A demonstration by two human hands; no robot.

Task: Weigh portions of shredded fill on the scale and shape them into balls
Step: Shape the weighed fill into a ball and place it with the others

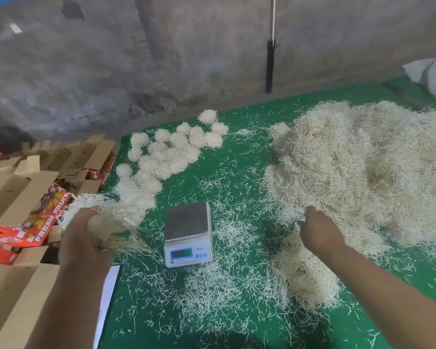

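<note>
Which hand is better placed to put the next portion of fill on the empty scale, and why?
Probably the left hand: it already holds a clump of fill beside the scale. The right hand is at the big pile.

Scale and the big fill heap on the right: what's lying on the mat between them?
In the head view, only loose scattered strands lie on the green mat between the scale and the big fill heap; no finished balls there.
</note>
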